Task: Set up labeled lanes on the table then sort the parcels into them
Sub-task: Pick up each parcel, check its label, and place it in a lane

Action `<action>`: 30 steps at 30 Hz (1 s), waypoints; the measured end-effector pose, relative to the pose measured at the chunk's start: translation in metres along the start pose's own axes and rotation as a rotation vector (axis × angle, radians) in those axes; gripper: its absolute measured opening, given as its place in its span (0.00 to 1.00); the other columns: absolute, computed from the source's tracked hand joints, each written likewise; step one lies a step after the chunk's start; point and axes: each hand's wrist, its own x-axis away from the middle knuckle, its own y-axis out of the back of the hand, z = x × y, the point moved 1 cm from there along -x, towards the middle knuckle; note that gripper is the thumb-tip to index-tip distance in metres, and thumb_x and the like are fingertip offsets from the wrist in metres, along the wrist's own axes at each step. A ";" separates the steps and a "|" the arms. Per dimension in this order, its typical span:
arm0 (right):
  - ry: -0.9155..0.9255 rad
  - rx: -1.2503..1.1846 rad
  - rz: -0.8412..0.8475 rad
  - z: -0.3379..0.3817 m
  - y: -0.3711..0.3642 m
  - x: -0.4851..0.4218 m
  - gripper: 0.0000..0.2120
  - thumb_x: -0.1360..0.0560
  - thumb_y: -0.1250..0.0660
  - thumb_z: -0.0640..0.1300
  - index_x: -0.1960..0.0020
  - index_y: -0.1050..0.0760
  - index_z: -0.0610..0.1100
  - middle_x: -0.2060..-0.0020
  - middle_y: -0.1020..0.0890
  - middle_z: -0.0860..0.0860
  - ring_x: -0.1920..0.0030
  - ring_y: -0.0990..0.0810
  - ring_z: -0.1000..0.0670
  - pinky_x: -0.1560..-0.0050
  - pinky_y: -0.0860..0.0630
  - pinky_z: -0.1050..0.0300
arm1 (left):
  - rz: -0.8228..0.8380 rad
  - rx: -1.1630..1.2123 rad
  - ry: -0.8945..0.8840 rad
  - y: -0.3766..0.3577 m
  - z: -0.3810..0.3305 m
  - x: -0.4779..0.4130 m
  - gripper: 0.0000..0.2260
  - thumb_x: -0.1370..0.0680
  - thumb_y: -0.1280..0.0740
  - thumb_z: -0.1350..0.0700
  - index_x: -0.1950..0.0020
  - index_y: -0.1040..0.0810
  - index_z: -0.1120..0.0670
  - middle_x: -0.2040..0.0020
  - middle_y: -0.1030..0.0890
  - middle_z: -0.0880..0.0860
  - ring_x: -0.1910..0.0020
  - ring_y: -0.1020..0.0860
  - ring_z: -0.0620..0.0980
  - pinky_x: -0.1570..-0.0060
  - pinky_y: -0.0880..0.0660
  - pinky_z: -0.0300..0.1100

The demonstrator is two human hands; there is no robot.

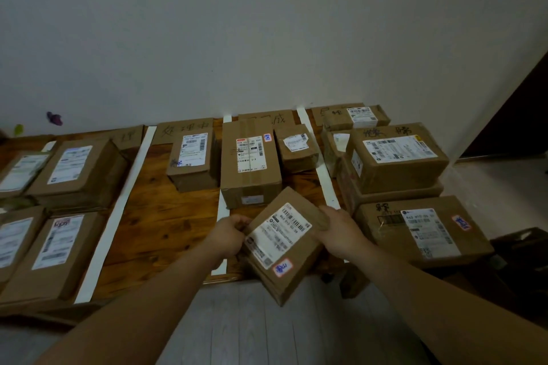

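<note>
I hold a small brown parcel [284, 243] with a white shipping label and a pink sticker, tilted over the table's front edge. My left hand [228, 234] grips its left edge and my right hand [341, 231] grips its upper right corner. The wooden table [166, 216] is split into lanes by white tape strips [118, 204], with handwritten cardboard lane labels [185, 127] along the wall. Several parcels lie in the lanes: a tall box [249, 166] and a small one [296, 147] in the lane just beyond my hands, and one box [192, 157] in the lane left of that.
Stacked boxes [397, 160] fill the right lane, with a flat parcel [424, 231] at its front. Several flat parcels [56, 249] cover the left lanes. A white wall stands behind the table. Pale floor [267, 323] lies below the front edge, dark objects at far right.
</note>
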 end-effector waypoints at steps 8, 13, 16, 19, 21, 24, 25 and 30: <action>0.065 0.152 0.086 0.006 -0.022 0.021 0.28 0.24 0.37 0.58 0.26 0.41 0.60 0.38 0.32 0.50 0.40 0.29 0.49 0.37 0.31 0.53 | -0.284 0.227 -0.012 0.006 0.018 -0.009 0.14 0.27 0.31 0.67 0.46 0.30 0.55 0.44 0.26 0.54 0.50 0.24 0.50 0.66 0.27 0.38; 0.139 0.271 0.106 0.014 -0.031 0.028 0.29 0.23 0.36 0.56 0.26 0.44 0.62 0.37 0.30 0.51 0.40 0.27 0.51 0.38 0.28 0.56 | -0.214 0.256 -0.045 0.018 0.024 -0.011 0.16 0.25 0.33 0.66 0.41 0.29 0.52 0.44 0.22 0.54 0.50 0.20 0.52 0.64 0.20 0.41; 0.167 0.314 0.119 0.017 -0.035 0.029 0.30 0.23 0.37 0.57 0.25 0.46 0.62 0.38 0.30 0.52 0.42 0.26 0.52 0.42 0.29 0.59 | -0.169 0.227 -0.045 0.017 0.029 -0.010 0.29 0.28 0.30 0.67 0.30 0.35 0.51 0.36 0.26 0.54 0.43 0.21 0.55 0.57 0.19 0.47; 0.168 0.302 0.106 0.018 -0.033 0.026 0.29 0.23 0.37 0.56 0.25 0.46 0.61 0.39 0.31 0.53 0.45 0.27 0.54 0.43 0.29 0.60 | -0.174 0.170 -0.077 0.016 0.031 -0.010 0.30 0.27 0.31 0.67 0.29 0.36 0.51 0.33 0.27 0.54 0.40 0.23 0.55 0.51 0.19 0.50; 0.165 0.284 0.090 0.018 -0.031 0.023 0.29 0.22 0.38 0.55 0.25 0.45 0.60 0.39 0.31 0.53 0.48 0.30 0.55 0.45 0.29 0.62 | -0.174 0.129 -0.115 0.015 0.030 -0.012 0.29 0.26 0.32 0.66 0.29 0.36 0.50 0.33 0.27 0.53 0.38 0.24 0.55 0.52 0.19 0.48; 0.157 0.265 0.075 0.019 -0.030 0.019 0.28 0.21 0.38 0.53 0.25 0.44 0.59 0.39 0.32 0.53 0.49 0.31 0.56 0.48 0.30 0.63 | -0.142 0.012 -0.174 0.014 0.029 -0.012 0.29 0.25 0.34 0.66 0.28 0.37 0.47 0.33 0.27 0.52 0.36 0.26 0.53 0.54 0.20 0.42; 0.168 0.267 0.074 0.020 -0.031 0.019 0.27 0.21 0.38 0.53 0.25 0.45 0.59 0.40 0.32 0.53 0.50 0.31 0.56 0.49 0.31 0.64 | -0.135 -0.033 -0.202 0.014 0.030 -0.012 0.30 0.25 0.34 0.66 0.28 0.38 0.46 0.33 0.28 0.52 0.34 0.28 0.54 0.51 0.20 0.44; 0.185 0.238 0.069 0.021 -0.028 0.016 0.25 0.21 0.39 0.52 0.26 0.41 0.57 0.39 0.33 0.52 0.50 0.32 0.56 0.48 0.32 0.64 | -0.039 -0.546 -0.149 0.029 0.026 -0.017 0.45 0.29 0.27 0.50 0.22 0.54 0.43 0.22 0.58 0.48 0.24 0.55 0.58 0.28 0.45 0.59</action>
